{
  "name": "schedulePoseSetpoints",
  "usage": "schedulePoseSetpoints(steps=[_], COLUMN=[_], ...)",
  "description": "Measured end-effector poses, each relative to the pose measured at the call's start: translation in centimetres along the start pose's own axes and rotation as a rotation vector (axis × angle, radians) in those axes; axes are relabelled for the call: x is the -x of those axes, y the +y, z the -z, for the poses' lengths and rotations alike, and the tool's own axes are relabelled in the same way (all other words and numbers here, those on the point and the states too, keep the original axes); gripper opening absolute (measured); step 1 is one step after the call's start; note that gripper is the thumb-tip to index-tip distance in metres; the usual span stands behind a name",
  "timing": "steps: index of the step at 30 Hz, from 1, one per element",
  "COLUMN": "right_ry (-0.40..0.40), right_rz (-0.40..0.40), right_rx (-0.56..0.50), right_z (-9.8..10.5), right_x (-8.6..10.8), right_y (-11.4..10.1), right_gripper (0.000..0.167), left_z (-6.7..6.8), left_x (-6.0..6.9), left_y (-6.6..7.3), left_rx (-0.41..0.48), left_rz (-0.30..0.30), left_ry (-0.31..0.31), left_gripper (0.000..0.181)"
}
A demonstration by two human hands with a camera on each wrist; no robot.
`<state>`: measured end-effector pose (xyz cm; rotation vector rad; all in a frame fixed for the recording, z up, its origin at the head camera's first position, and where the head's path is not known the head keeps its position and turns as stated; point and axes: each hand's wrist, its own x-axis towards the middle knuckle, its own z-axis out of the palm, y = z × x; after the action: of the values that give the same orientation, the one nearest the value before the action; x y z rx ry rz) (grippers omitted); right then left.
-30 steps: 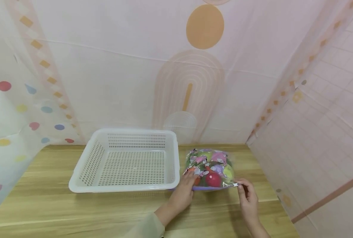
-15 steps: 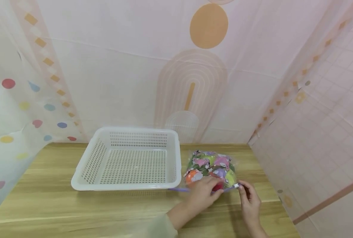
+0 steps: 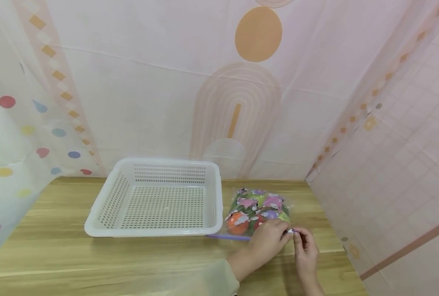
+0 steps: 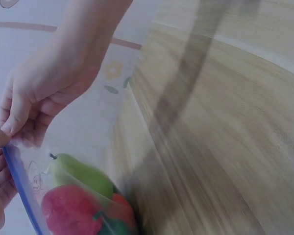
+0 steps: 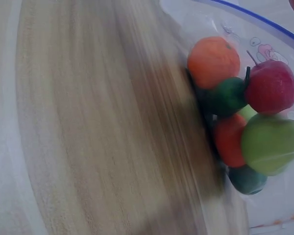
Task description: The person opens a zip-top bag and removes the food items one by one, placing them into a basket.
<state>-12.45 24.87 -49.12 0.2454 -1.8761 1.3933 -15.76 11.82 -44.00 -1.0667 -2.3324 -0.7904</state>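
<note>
Pinching with both hands, someone grips the near edge of a clear plastic zip bag printed with cartoon figures (image 3: pixel 257 205). It lies on a wood-grain tabletop (image 3: pixel 93 263), just beside a white, rectangular, perforated plastic basket (image 3: pixel 154 232), at its three o'clock. The left hand (image 3: pixel 268 239), at the bag's five o'clock, has thumb and fingers closed on the blue-violet zip strip (image 3: pixel 228 237); the right hand (image 3: pixel 306 247), at four o'clock, nips its end between thumb and fingers. Only the head view takes in the basket, but the left hand covers the bag's near right corner there. The left wrist view shows a stemmed green pear shape (image 4: pixel 81 175) and a glossy red piece (image 4: pixel 71 210) at that end. The right wrist view adds a round orange piece (image 5: pixel 214 62) at the cluster's eleven o'clock and a dark green one (image 5: pixel 247 179) at six.
</note>
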Motion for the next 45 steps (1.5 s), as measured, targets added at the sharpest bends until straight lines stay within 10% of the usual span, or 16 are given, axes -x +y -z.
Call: schedulePoseSetpoints(steps=[26, 45], right_ry=[0.055, 0.137], right_rz=[-0.066, -0.254], right_rx=[0.106, 0.151], right_z=[0.9, 2.3], right_x=[-0.2, -0.7], right_y=[-0.2, 0.3], right_gripper=[0.009, 0.013], left_z=[0.2, 1.1], left_x=[2.7, 5.1], left_y=[-2.1, -4.4], left_rx=[-0.115, -0.157], left_rz=[-0.109, -0.064], left_ry=[0.032, 0.006], left_gripper=[0.013, 0.013])
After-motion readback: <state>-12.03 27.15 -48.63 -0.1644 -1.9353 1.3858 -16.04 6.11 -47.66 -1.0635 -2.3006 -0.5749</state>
